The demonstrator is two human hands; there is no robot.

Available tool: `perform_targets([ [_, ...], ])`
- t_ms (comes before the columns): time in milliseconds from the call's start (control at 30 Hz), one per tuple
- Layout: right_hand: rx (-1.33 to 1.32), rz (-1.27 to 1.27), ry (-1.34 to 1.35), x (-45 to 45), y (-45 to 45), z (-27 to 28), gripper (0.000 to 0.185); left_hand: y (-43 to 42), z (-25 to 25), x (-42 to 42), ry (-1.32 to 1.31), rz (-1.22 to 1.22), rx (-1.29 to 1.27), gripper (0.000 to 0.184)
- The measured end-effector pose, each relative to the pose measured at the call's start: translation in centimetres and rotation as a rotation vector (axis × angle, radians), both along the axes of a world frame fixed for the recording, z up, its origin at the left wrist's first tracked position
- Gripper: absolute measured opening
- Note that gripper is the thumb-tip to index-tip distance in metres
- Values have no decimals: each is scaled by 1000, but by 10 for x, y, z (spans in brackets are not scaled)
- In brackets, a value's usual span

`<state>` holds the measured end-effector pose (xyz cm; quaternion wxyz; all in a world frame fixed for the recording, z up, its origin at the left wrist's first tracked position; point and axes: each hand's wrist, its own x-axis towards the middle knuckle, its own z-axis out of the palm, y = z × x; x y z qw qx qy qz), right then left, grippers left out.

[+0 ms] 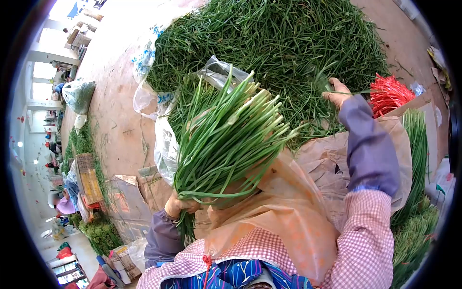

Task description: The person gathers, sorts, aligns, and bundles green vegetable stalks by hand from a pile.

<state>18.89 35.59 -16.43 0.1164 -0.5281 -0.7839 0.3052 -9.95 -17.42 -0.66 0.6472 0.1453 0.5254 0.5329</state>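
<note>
My left hand point(180, 204) is closed around a thick bunch of long green chive-like stalks point(231, 139). The bunch slants up and right across my lap, its pale cut ends at the upper right. A few stalk tips hang below my fist. My right hand point(338, 92) is over the right side of a big heap of loose green leaves point(279, 43). Thin green blades show between its thumb and fingers and across the hand; some are blurred by motion.
Red plastic ties point(389, 94) lie beyond my right forearm. Straightened green stalks point(415, 149) lie along my right side. Clear plastic sheeting point(166, 147) edges the heap. A filled clear bag point(79, 95) and a wicker crate point(89, 179) stand left, near other people.
</note>
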Motion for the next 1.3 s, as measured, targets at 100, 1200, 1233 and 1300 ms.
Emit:
perform_targets([
  [100,-159,-52,748,-44,-82,101,37,4,3,4,-62,64,-83,38],
  [1200,-641,434,511,-22,-158,173,42,-4,-29,7,-232,-91,96,44],
  [1233,-689,467,519,-23,-162,162,43,-7,-35,6,-255,-106,104,46],
  [1300,-902,421,523,-29,-169,158,32,-19,-60,0,-243,-177,203,47],
])
